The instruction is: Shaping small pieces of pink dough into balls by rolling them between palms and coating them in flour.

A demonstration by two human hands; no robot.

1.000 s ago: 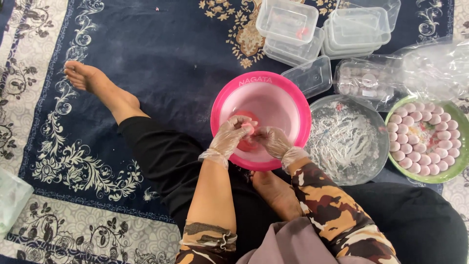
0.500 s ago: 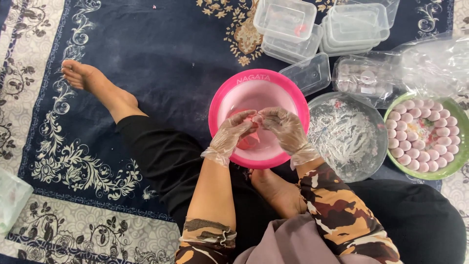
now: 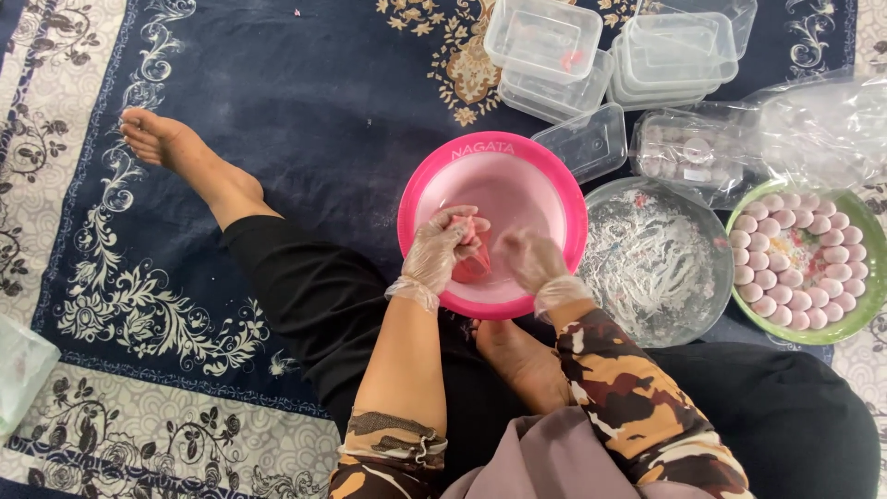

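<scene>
- The left hand (image 3: 442, 251), in a thin clear glove, is curled around a small lump of pink dough (image 3: 473, 263); its fingers pinch the lump from the top and the side.
- The right hand (image 3: 533, 261), also in a clear glove, is just beside the lump, with fingers bent and loosely together. I cannot tell if it touches the dough, because the left hand and the glove hide the contact.
- Both hands are inside the pink bowl (image 3: 434, 185), low in it, near the edge closest to the person. The dough is between the 2 hands, and most of it is covered.
- To the right of the right hand stands a metal bowl (image 3: 711, 305) with white shreds inside; what they are is hard to make out.
- Further right is a green tray (image 3: 864, 319) full of round pale pink balls; the picture edge cuts it off.
- Beyond the hands, on the blue carpet (image 3: 305, 120), lie clear plastic boxes (image 3: 545, 42) in stacks, the top ones cut off.
- Below the hands, a bare foot (image 3: 522, 360) is partly hidden by the camouflage sleeve (image 3: 637, 407).
</scene>
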